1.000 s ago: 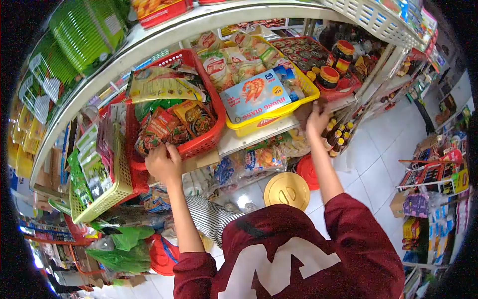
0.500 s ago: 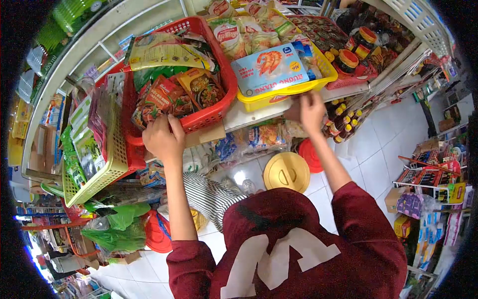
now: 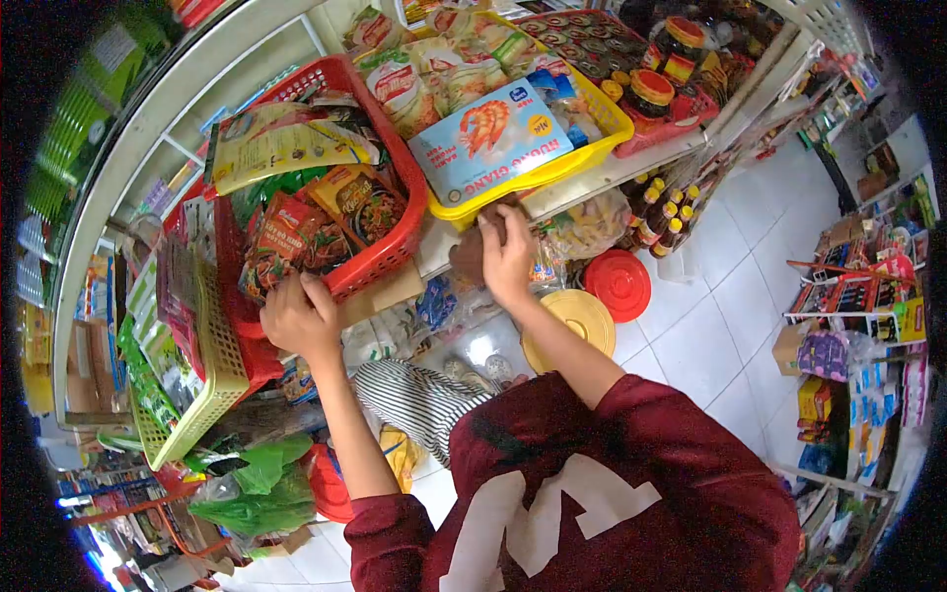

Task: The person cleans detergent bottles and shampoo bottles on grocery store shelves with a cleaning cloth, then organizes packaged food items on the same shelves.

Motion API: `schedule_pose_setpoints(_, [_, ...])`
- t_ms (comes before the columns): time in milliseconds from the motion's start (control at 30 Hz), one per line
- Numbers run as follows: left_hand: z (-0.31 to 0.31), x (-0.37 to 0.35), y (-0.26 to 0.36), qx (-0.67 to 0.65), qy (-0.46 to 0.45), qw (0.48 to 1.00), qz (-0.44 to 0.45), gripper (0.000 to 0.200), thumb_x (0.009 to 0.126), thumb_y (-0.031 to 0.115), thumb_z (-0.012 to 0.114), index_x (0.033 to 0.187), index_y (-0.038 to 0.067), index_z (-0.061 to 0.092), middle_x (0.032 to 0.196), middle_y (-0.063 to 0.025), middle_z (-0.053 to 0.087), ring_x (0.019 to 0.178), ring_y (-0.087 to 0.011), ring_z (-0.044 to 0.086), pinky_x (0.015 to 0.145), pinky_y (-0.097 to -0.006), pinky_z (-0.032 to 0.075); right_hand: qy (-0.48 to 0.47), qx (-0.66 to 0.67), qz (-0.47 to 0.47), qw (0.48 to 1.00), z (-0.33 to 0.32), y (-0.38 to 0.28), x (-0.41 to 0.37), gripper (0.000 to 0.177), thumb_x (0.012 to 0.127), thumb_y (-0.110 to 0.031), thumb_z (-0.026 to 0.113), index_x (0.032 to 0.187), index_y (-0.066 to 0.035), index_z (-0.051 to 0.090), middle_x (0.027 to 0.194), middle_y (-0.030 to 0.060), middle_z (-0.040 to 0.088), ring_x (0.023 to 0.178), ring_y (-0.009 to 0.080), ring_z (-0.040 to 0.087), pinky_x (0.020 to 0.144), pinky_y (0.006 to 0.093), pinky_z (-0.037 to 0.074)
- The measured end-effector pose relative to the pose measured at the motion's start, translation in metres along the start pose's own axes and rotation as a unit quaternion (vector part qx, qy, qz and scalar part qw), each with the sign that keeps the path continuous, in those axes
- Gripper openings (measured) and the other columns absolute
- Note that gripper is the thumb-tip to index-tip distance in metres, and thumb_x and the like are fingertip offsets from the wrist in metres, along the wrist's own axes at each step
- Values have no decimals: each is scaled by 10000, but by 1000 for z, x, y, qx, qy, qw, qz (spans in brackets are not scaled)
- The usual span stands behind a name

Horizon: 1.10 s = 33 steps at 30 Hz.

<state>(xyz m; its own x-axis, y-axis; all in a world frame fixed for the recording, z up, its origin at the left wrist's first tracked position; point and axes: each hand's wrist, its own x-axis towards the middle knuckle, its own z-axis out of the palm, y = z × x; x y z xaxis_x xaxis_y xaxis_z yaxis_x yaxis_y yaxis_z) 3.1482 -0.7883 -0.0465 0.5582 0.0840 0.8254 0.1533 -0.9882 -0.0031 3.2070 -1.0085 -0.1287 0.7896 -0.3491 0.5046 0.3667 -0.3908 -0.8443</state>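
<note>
At shelf front edge: right hand (image 3: 508,252) has its fingers together and curled, clamping a brown wad (image 3: 467,259) against the white shelf lip (image 3: 602,183). The wad looks soft and crumpled; can't tell what it is. It sits just under the yellow basket (image 3: 604,133), which is rigid plastic with a smooth rim. A flat blue carton (image 3: 488,138) with a shrimp print lies tilted on top of it, and glossy crinkled snack packets (image 3: 414,89) are stacked behind.

Left hand (image 3: 301,316) has its fingers hooked over the near corner of the red basket (image 3: 390,257), gripping closed. This one is plastic with lattice walls and touches the yellow basket's side. It holds foil seasoning sachets (image 3: 306,237), with a large flat yellow pouch (image 3: 281,148) laid across the top.

Left of that is a pale yellow-green mesh basket (image 3: 212,370), tilted and full of thin green sachets.

Right of the yellow basket are glass jars (image 3: 651,94) with red screw lids, in a red tray.

Under the shelf are small bottles (image 3: 663,219) with yellow caps, then two round lids, one red (image 3: 619,284) and one yellow (image 3: 577,318), both ribbed discs. The floor (image 3: 720,335) is glossy white tile.
</note>
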Motion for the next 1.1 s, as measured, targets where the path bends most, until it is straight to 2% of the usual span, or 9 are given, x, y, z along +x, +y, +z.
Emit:
schedule_pose_setpoints(267, [19, -18, -18, 18, -19, 999, -20, 229, 781, 228, 502, 696, 52, 621, 689, -131, 596, 599, -288, 530, 520, -394, 380, 108, -78, 120, 984, -106, 75, 126, 335, 806, -158, 514, 1068, 51, 512, 1080, 217, 533, 999, 351, 499, 887, 375, 365])
schedule_pose_setpoints(333, [14, -5, -3, -20, 91, 996, -2, 267, 787, 229, 492, 615, 50, 590, 613, -124, 560, 571, -293, 517, 493, -404, 361, 202, -128, 112, 965, -90, 76, 128, 344, 831, -174, 489, 1108, 29, 509, 1080, 227, 534, 1010, 353, 491, 902, 369, 353])
schedule_pose_setpoints(367, [14, -9, -5, 14, 36, 999, -34, 280, 791, 230, 481, 603, 47, 580, 582, -129, 533, 550, -301, 504, 485, -409, 347, 234, 9, 106, 966, -69, 51, 117, 323, 864, -204, 443, 1069, 38, 506, 1014, 203, 564, 955, 296, 524, 840, 338, 381])
schedule_pose_setpoints(567, [8, -4, 1, -12, 53, 998, -9, 274, 790, 224, 468, 577, 59, 518, 563, -122, 492, 539, -302, 475, 480, -398, 325, 26, 53, 150, 987, 16, -18, -9, 299, 866, -212, 477, 1042, 29, 495, 964, 241, 545, 912, 376, 527, 797, 408, 405])
schedule_pose_setpoints(667, [4, -7, -9, -36, 37, 998, 39, 273, 794, 209, 452, 575, 52, 496, 567, -114, 478, 544, -296, 467, 485, -393, 320, 35, 5, 74, 997, 10, -5, -6, 242, 862, -168, 475, 1007, 24, 510, 919, 179, 568, 877, 273, 539, 789, 365, 403])
schedule_pose_setpoints(733, [8, -8, -12, -37, 40, 997, 56, 294, 805, 202, 421, 568, 38, 476, 565, -109, 464, 535, -291, 457, 483, -389, 310, 92, -15, 131, 987, -4, 33, 25, 245, 859, -166, 448, 987, 34, 509, 888, 185, 564, 859, 317, 530, 782, 383, 400])
schedule_pose_setpoints(800, [11, -7, -12, -21, 35, 998, 44, 298, 805, 203, 415, 569, 35, 482, 564, -107, 466, 535, -286, 459, 481, -385, 308, 141, -56, 140, 978, -28, 76, 64, 378, 882, -198, 396, 1146, 69, 442, 1148, 261, 472, 1073, 398, 437, 943, 411, 319])
schedule_pose_setpoints(1000, [15, -9, -7, -33, 87, 995, 32, 304, 800, 194, 413, 544, 39, 468, 543, -105, 449, 517, -279, 441, 474, -375, 301, 223, -75, 118, 965, -34, 46, 85, 284, 843, -123, 449, 1050, 66, 488, 946, 268, 548, 915, 403, 508, 796, 428, 388])
schedule_pose_setpoints(1100, [17, -6, -8, -40, 113, 992, 51, 301, 803, 190, 414, 543, 43, 453, 544, -111, 435, 518, -286, 430, 476, -375, 298, 114, -8, 119, 986, -6, 14, 30, 211, 826, -128, 477, 951, 33, 528, 894, 236, 559, 847, 399, 518, 751, 431, 394])
